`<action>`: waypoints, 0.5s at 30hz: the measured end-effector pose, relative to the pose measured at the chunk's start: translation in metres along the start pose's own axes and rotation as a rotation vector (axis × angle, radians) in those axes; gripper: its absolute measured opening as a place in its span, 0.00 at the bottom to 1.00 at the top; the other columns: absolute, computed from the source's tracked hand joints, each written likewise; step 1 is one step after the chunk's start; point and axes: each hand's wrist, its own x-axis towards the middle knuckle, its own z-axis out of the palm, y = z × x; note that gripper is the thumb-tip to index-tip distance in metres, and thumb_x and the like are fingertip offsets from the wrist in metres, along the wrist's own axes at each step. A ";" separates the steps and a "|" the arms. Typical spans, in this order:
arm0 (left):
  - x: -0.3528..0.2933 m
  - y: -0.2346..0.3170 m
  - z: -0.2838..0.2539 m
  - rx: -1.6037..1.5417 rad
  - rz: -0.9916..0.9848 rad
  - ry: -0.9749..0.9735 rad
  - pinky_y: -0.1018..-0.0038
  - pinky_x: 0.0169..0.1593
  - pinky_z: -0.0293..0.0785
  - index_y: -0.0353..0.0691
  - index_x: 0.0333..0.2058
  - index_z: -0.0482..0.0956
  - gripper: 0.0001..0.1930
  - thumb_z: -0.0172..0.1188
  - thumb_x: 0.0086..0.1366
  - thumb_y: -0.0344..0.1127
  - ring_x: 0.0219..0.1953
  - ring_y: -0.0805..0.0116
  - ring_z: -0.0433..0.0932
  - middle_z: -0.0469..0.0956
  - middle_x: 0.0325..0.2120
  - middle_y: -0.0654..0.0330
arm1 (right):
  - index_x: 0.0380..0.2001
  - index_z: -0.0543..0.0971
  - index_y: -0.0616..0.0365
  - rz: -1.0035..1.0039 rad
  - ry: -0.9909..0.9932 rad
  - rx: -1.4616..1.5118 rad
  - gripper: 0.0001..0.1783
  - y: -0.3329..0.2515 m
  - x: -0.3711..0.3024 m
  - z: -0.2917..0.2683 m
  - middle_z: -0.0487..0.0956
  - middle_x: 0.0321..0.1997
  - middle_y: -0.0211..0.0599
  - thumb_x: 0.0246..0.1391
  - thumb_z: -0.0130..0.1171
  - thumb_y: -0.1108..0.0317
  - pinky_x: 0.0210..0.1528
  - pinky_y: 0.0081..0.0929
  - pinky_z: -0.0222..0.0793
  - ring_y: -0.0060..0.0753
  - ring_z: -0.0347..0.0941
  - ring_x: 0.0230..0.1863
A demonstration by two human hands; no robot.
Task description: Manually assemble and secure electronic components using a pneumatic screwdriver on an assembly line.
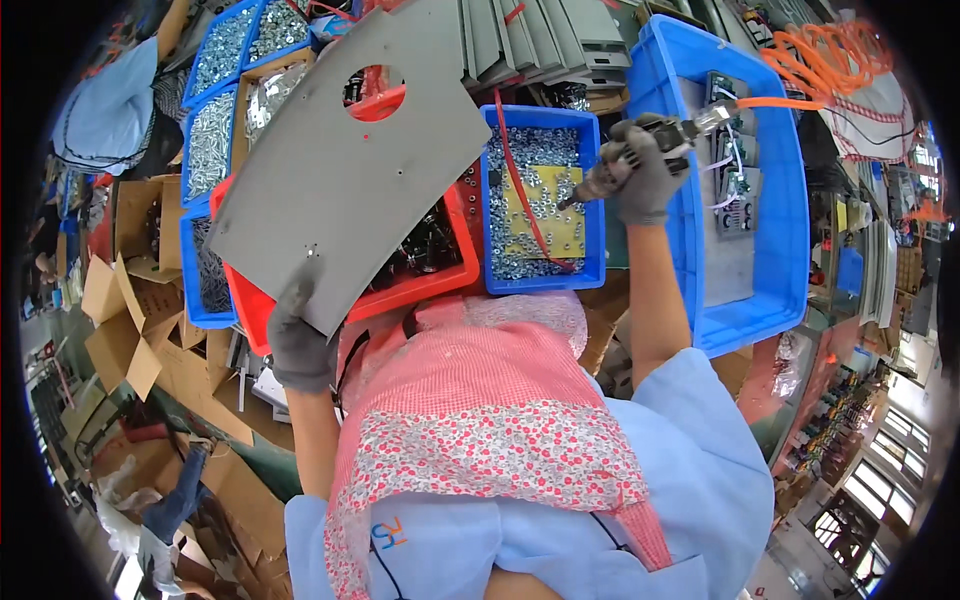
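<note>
My left hand [303, 345], in a grey glove, is closed on the lower corner of a large flat grey metal panel [350, 190]. The panel has a curved edge, a round cut-out and a few small holes. It slants over a red bin [462, 275], hiding much of that bin. In my gloved right hand [652, 182] is an air screwdriver [598, 185], gripped round its body. Its tip points down and left over a blue bin [545, 284] of small metal nuts. A yellow piece [572, 240] lies among the nuts, and a red cord [518, 185] crosses them.
An orange coiled air hose [775, 102] runs from the tool to the upper right. At right, a large blue bin [785, 210] holds circuit boards [738, 205]. Grey metal panels [540, 40] stand at the back. Blue bins of screws [210, 145] and open cardboard boxes [140, 300] are at left.
</note>
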 end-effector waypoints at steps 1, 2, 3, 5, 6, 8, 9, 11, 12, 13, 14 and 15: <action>-0.001 -0.003 0.003 -0.033 -0.025 0.006 0.60 0.55 0.71 0.27 0.52 0.68 0.26 0.55 0.57 0.37 0.52 0.55 0.73 0.72 0.50 0.48 | 0.35 0.73 0.61 -0.028 0.017 -0.018 0.10 0.012 0.000 -0.002 0.76 0.25 0.41 0.45 0.54 0.80 0.17 0.21 0.66 0.26 0.71 0.17; -0.002 -0.008 0.003 0.003 -0.021 0.043 0.61 0.55 0.72 0.27 0.53 0.67 0.26 0.54 0.58 0.36 0.52 0.56 0.73 0.71 0.50 0.48 | 0.34 0.73 0.61 -0.069 0.002 -0.052 0.11 0.023 0.001 -0.003 0.77 0.26 0.41 0.45 0.54 0.82 0.17 0.19 0.65 0.24 0.71 0.18; -0.003 -0.014 0.001 0.039 -0.018 0.080 0.62 0.54 0.72 0.27 0.53 0.67 0.25 0.53 0.60 0.36 0.52 0.56 0.73 0.71 0.51 0.48 | 0.34 0.73 0.61 -0.055 -0.007 -0.045 0.11 0.030 0.001 -0.004 0.77 0.26 0.41 0.45 0.54 0.82 0.18 0.19 0.65 0.24 0.71 0.18; -0.002 -0.022 0.008 0.072 -0.019 0.147 0.63 0.53 0.73 0.27 0.54 0.66 0.24 0.53 0.61 0.35 0.51 0.58 0.73 0.71 0.51 0.49 | 0.35 0.73 0.62 -0.036 -0.032 -0.028 0.11 0.044 0.001 -0.001 0.77 0.27 0.40 0.45 0.54 0.83 0.18 0.18 0.65 0.23 0.71 0.19; -0.002 -0.025 0.016 0.071 -0.028 0.180 0.64 0.52 0.73 0.27 0.53 0.66 0.23 0.53 0.62 0.35 0.51 0.58 0.73 0.71 0.50 0.49 | 0.35 0.73 0.62 -0.056 -0.048 -0.015 0.11 0.055 0.004 -0.002 0.77 0.27 0.39 0.45 0.53 0.84 0.19 0.17 0.64 0.22 0.71 0.21; 0.001 -0.026 0.023 0.072 -0.062 0.219 0.65 0.49 0.75 0.29 0.52 0.68 0.22 0.54 0.62 0.35 0.48 0.59 0.75 0.73 0.48 0.50 | 0.35 0.73 0.63 -0.076 -0.068 -0.040 0.12 0.069 0.012 0.000 0.77 0.27 0.39 0.45 0.54 0.84 0.20 0.17 0.64 0.21 0.71 0.21; 0.003 -0.026 0.024 0.073 -0.085 0.225 0.65 0.47 0.76 0.30 0.51 0.69 0.21 0.56 0.61 0.35 0.46 0.60 0.76 0.74 0.46 0.51 | 0.35 0.73 0.63 -0.086 -0.079 -0.052 0.12 0.074 0.014 0.001 0.77 0.28 0.39 0.45 0.54 0.85 0.20 0.17 0.65 0.21 0.72 0.21; 0.007 -0.028 0.026 0.077 -0.100 0.241 0.66 0.45 0.77 0.32 0.49 0.70 0.20 0.57 0.60 0.35 0.43 0.60 0.77 0.75 0.43 0.52 | 0.32 0.73 0.63 -0.074 -0.115 -0.088 0.12 0.076 0.018 0.008 0.74 0.25 0.32 0.42 0.54 0.87 0.27 0.18 0.69 0.18 0.69 0.24; 0.009 -0.029 0.027 0.081 -0.092 0.255 0.66 0.45 0.78 0.31 0.48 0.70 0.19 0.56 0.59 0.34 0.43 0.60 0.77 0.75 0.43 0.52 | 0.32 0.73 0.63 -0.142 -0.127 -0.108 0.12 0.091 0.027 0.007 0.73 0.24 0.30 0.41 0.54 0.88 0.29 0.18 0.70 0.17 0.68 0.24; 0.010 -0.030 0.027 0.082 -0.084 0.273 0.66 0.46 0.78 0.31 0.48 0.70 0.19 0.56 0.59 0.33 0.43 0.59 0.77 0.75 0.42 0.53 | 0.31 0.73 0.64 -0.207 -0.144 -0.130 0.12 0.099 0.032 0.011 0.71 0.24 0.28 0.41 0.54 0.88 0.31 0.19 0.71 0.16 0.67 0.25; 0.011 -0.029 0.027 0.103 -0.103 0.290 0.68 0.43 0.78 0.31 0.46 0.71 0.18 0.56 0.58 0.33 0.41 0.60 0.78 0.76 0.41 0.52 | 0.29 0.73 0.64 -0.149 -0.126 -0.099 0.12 0.102 0.032 0.015 0.68 0.22 0.24 0.40 0.54 0.89 0.34 0.19 0.72 0.15 0.65 0.26; 0.011 -0.027 0.026 0.125 -0.121 0.307 0.70 0.41 0.78 0.30 0.45 0.72 0.17 0.56 0.58 0.33 0.39 0.62 0.79 0.76 0.40 0.52 | 0.32 0.73 0.64 -0.193 -0.168 -0.129 0.12 0.106 0.035 0.014 0.71 0.24 0.30 0.42 0.54 0.88 0.29 0.19 0.69 0.17 0.67 0.24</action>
